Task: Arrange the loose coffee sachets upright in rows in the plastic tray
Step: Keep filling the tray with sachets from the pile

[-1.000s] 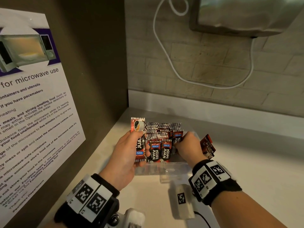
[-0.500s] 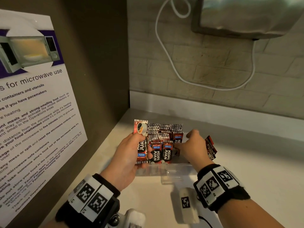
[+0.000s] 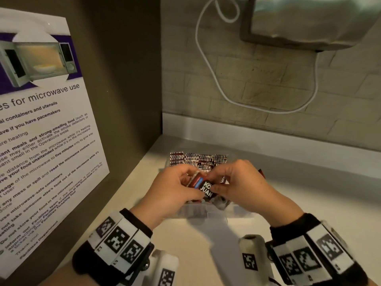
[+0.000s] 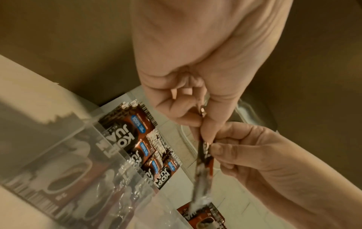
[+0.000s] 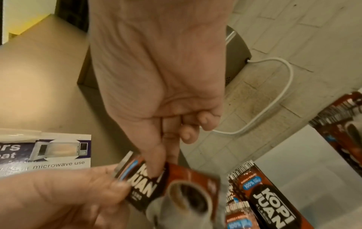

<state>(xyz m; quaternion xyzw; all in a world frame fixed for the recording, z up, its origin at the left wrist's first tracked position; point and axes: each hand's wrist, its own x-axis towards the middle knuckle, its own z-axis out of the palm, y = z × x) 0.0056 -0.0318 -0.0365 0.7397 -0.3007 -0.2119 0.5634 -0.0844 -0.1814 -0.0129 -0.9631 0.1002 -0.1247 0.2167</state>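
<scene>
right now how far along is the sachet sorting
Partly done. Several sachets already stand upright in rows at the back of the plastic tray. In hand: the left hand and right hand both pinch one sachet over the tray's front. Left: seating that one, plus at least one loose sachet lying outside the tray on the counter.

Bare counter [image 3: 309, 203] lies open at the frame's right and lower centre. My path on the left is blocked by the brown side wall [image 3: 123, 100]. Upright sachets [image 3: 198, 159] fill the tray [image 3: 206, 213], and loose ones [image 5: 340, 124] crowd its right side.
</scene>
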